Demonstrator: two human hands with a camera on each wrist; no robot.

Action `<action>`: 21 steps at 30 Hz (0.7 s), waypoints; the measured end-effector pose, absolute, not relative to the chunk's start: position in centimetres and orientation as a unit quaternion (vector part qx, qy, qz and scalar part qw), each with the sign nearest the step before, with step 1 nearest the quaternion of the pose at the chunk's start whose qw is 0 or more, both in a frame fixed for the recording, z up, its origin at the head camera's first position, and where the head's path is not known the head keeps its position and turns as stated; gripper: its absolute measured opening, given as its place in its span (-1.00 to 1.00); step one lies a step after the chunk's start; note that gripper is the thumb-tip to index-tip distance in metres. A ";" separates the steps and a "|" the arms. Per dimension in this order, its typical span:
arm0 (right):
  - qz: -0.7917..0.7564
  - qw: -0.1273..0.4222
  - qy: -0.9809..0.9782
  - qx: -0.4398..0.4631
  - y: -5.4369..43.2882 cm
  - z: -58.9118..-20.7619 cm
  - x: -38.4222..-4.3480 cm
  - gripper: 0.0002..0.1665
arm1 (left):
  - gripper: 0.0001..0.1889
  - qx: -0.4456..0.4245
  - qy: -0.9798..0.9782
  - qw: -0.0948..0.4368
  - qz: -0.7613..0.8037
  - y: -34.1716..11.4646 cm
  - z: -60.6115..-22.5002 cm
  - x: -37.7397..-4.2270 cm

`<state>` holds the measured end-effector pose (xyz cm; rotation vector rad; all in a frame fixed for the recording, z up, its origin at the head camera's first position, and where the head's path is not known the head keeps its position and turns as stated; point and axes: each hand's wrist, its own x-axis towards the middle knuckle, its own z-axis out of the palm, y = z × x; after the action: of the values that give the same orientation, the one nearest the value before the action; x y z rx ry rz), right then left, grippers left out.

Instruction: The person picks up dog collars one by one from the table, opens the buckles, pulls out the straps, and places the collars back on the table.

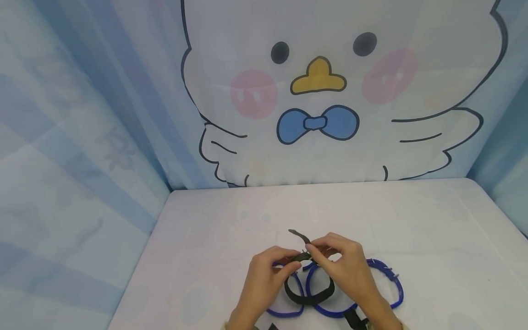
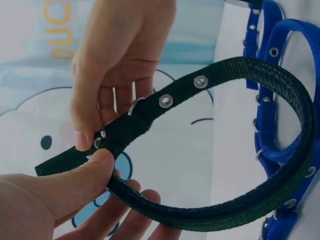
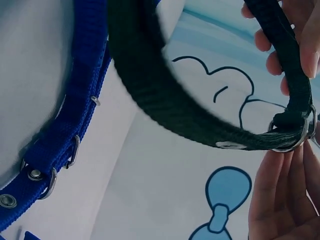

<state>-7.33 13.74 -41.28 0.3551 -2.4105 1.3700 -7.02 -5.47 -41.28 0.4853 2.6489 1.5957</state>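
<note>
A dark green pet collar (image 1: 309, 300) with metal eyelets (image 2: 201, 81) is held up as a closed loop above the table. My left hand (image 1: 268, 277) pinches it near the buckle, thumb on top and fingers beneath the strap. My right hand (image 1: 346, 266) grips the strap beside the buckle with thumb and fingers, and the strap's free tail (image 1: 298, 234) sticks out beyond the fingers. In the right wrist view, metal rings (image 3: 300, 135) show on the collar by the fingertips. The buckle itself is partly hidden by fingers.
Blue collars (image 1: 288, 315) with metal rings and eyelets lie looped on the white table (image 1: 206, 229), behind and below my hands. Another blue loop (image 1: 389, 272) rests by my right forearm. A curtain (image 1: 313, 165) with a cartoon duck hangs at the table's far edge.
</note>
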 end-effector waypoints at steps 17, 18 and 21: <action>0.449 0.118 -0.874 0.144 15.0 -40.8 -7.1 -0.79 | -0.79 0.131 0.822 -0.001 0.554 -6.5 -41.7 -7.4; 0.447 0.108 -0.876 0.145 15.2 -40.9 -7.1 -0.77 | -0.79 0.128 0.823 0.000 0.554 -6.6 -41.7 -7.4; 0.445 0.084 -0.877 0.160 15.6 -41.1 -7.1 -0.73 | -0.79 0.118 0.823 0.003 0.555 -6.7 -41.6 -7.5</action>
<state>-7.07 15.61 -41.10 0.4761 -2.6168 1.3273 -7.48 -6.75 -41.63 0.3692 2.5810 1.7412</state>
